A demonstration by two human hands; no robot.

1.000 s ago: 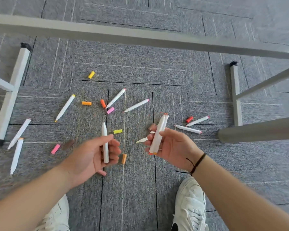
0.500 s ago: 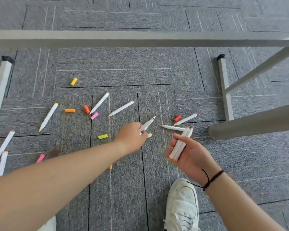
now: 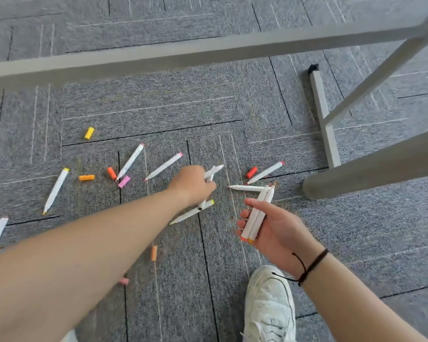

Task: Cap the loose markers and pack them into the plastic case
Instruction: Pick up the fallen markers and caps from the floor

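Note:
White markers lie scattered on the grey carpet, with loose coloured caps among them. My left hand reaches forward and grips a white marker that sticks out past its knuckles. Just below that hand lies a yellow-tipped marker. My right hand is palm up and holds two markers side by side. Other markers lie at the left, the middle and the right. Caps include a yellow cap, an orange cap, a pink cap and a red cap. No plastic case is in view.
A grey table frame crosses overhead, with a crossbar at the top and a leg at the right. A thick grey bar juts in from the right. My white shoe stands below my right hand.
My left hand has carried its marker forward from near my body and stretched out to the markers in the middle of the floor. My right hand has kept its two markers.

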